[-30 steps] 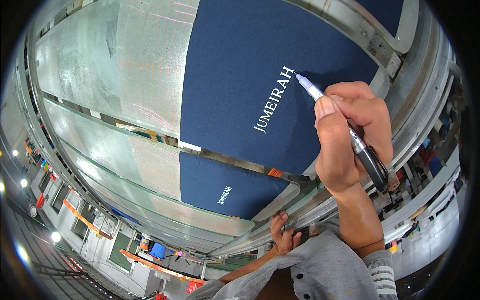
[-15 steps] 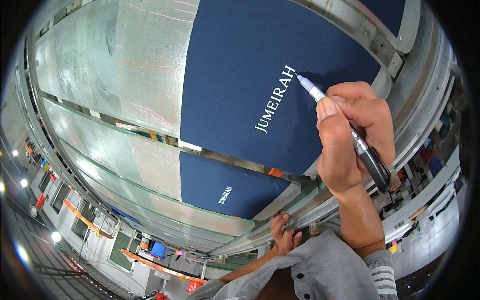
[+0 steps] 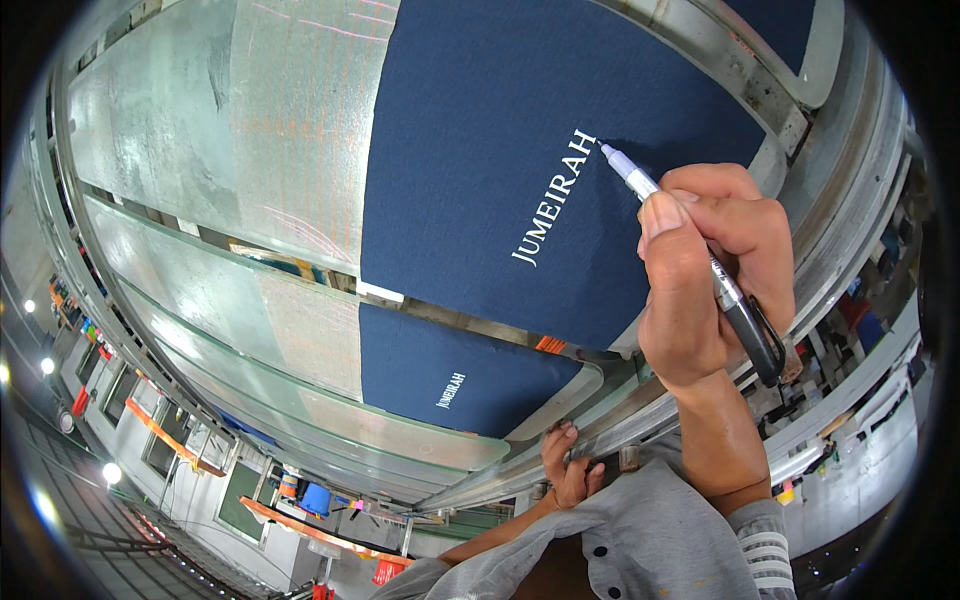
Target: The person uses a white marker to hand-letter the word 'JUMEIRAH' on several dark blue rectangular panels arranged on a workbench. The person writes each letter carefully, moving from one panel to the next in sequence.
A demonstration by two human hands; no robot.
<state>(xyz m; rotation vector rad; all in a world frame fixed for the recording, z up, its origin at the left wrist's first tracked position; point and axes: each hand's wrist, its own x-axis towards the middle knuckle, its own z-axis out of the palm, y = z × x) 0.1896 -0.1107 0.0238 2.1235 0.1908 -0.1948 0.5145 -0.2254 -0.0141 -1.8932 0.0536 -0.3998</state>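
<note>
My right hand (image 3: pixel 712 275) grips a marker pen (image 3: pixel 628 172) with a pale barrel; its black cap sits on the back end. The pen's tip is at the upper end of a row of white printed letters (image 3: pixel 553 200) on a navy fabric panel (image 3: pixel 460 110). Whether the tip touches the cloth I cannot tell. Down by the metal rail at the board's near edge is my left hand (image 3: pixel 570 465), its fingers bent and apart, with nothing visibly held. Closest to it lies a second, smaller-looking navy panel (image 3: pixel 450 345) with similar white lettering.
The panels lie on long pale boards (image 3: pixel 160 120) in a row, with gaps between them. A metal rail (image 3: pixel 830 230) runs along the near side. Another navy panel (image 3: pixel 785 25) shows at upper right. Farther off are a blue bucket (image 3: pixel 316 500) and orange beams (image 3: pixel 320 540).
My right hand and the marker have shifted slightly to the right, along with the pen tip at the last letter. My left hand stays in place.
</note>
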